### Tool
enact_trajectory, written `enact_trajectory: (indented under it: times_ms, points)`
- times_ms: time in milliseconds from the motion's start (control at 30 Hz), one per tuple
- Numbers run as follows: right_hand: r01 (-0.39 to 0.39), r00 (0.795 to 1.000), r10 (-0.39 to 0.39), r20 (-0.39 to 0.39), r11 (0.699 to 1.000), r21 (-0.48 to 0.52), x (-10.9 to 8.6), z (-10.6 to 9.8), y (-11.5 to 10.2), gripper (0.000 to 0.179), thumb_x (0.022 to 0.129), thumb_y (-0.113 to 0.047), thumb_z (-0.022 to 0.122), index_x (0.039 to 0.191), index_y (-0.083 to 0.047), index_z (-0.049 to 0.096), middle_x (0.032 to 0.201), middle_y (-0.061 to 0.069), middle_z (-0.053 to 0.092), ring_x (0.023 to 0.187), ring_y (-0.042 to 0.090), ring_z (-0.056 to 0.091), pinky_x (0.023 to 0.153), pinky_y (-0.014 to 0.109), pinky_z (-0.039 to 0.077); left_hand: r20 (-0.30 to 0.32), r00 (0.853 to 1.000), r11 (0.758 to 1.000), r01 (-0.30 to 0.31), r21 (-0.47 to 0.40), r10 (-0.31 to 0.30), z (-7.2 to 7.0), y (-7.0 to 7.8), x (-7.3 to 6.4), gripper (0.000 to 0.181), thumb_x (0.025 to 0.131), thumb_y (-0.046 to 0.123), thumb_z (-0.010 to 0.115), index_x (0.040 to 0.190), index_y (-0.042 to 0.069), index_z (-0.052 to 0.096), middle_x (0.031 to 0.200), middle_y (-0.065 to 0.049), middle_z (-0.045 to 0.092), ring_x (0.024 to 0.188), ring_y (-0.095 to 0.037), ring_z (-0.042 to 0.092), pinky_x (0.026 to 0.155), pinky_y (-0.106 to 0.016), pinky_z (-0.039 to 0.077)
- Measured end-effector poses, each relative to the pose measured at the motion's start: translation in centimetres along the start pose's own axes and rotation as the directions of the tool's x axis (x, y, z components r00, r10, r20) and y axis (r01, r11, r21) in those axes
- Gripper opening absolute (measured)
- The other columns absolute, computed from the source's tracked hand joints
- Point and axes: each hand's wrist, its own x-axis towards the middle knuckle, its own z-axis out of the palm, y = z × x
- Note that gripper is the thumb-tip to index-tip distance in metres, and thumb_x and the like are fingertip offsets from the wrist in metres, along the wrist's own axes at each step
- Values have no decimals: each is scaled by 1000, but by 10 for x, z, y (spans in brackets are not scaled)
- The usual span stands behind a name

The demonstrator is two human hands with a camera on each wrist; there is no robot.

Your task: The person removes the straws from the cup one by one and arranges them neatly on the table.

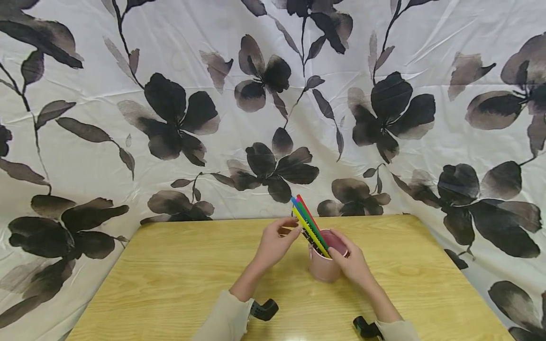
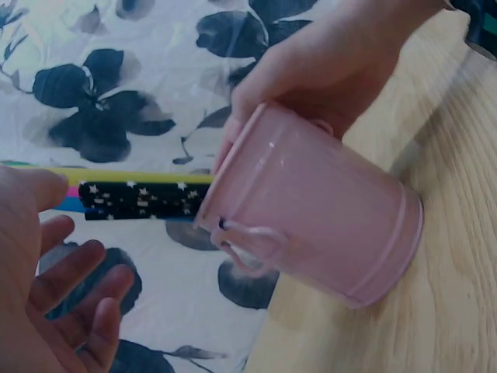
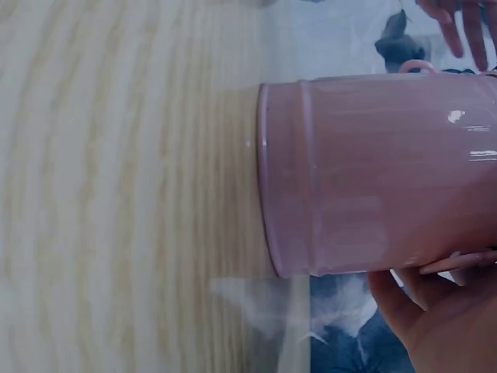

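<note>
A small pink metal bucket [image 1: 323, 271] with side loops stands on the table. Several slim pencil-like sticks [image 1: 308, 226] lean out of it to the left, in yellow, green, red, blue and purple. Shorter black ones with white stars [image 2: 144, 198] lie among them. My right hand [image 1: 355, 265] grips the bucket at its right side, thumb at the rim and fingers around the far side. At the upper ends of the sticks is my left hand [image 1: 275, 241], fingers loosely bent and spread, its thumb overlapping the yellow stick in the left wrist view.
The light wooden table [image 1: 179, 265] reaches back to a white cloth [image 1: 230, 128] printed with dark flowers, which hangs behind it and at both sides. A black wrist camera [image 1: 264, 310] sits on the left wrist and another [image 1: 366, 327] on the right.
</note>
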Motion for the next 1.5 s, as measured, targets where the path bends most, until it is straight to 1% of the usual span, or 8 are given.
enact_trajectory:
  times_ms: [367,667,767,967,1167,1300,1400,1500]
  points:
    - [-11,1000,11,-21,1000,-20,-7,7,3,47,92,-3,58,137,-12,52,132,15,56,113,29,56,87,27,48,-145,988,995,-58,-79,46,8,10,3,17,86,19,76,96,7,73,89,-4,70,81,-19,65,69,-28,52]
    - [0,1000,-1,-11,999,-54,-6,4,-5,41,94,-6,59,134,-13,55,133,11,56,114,28,56,87,30,48,-203,978,987,-80,-137,51,1,62,-4,12,87,1,68,96,-8,67,86,-13,68,75,-16,64,67,-23,50]
    - [2,1000,-3,-5,997,-76,-3,4,-6,39,94,-7,59,133,-13,56,132,12,57,114,28,56,86,30,48,-236,969,969,-119,-215,67,-6,62,2,13,88,-2,65,99,-11,64,87,-14,66,72,-21,66,66,-24,51]
    - [-11,1000,11,-8,999,-46,-4,5,-2,43,93,-5,59,135,-12,54,132,13,57,116,29,55,90,32,47,-312,935,911,-268,-312,169,-33,72,19,13,93,0,60,103,-8,57,92,-25,67,74,-26,70,66,-32,57]
    - [-33,999,33,5,999,-32,-9,6,4,50,94,-16,64,141,-11,48,133,17,55,117,33,54,90,37,48,-408,865,857,-427,-289,293,-77,98,24,13,97,5,57,108,-1,57,93,-28,64,75,-26,71,66,-33,57]
    - [-30,999,30,16,999,-26,-7,5,2,57,90,-21,70,141,-14,46,134,15,54,116,33,55,89,37,49,-465,824,839,-476,-262,323,-105,110,26,15,98,7,55,111,0,57,89,-22,65,69,-23,70,67,-32,57]
    - [-20,999,21,26,999,-37,-4,5,0,60,89,-21,72,142,-15,45,134,15,53,116,33,55,88,36,50,-488,816,852,-466,-238,310,-122,112,28,16,98,8,56,112,1,57,87,-14,67,66,-19,69,67,-32,57]
    - [-22,999,23,29,999,-44,-2,3,-3,57,91,-19,69,142,-11,44,134,18,53,116,36,54,89,38,49,-477,836,880,-417,-228,273,-133,108,31,17,97,10,60,111,1,59,86,-10,67,65,-19,69,67,-32,57]
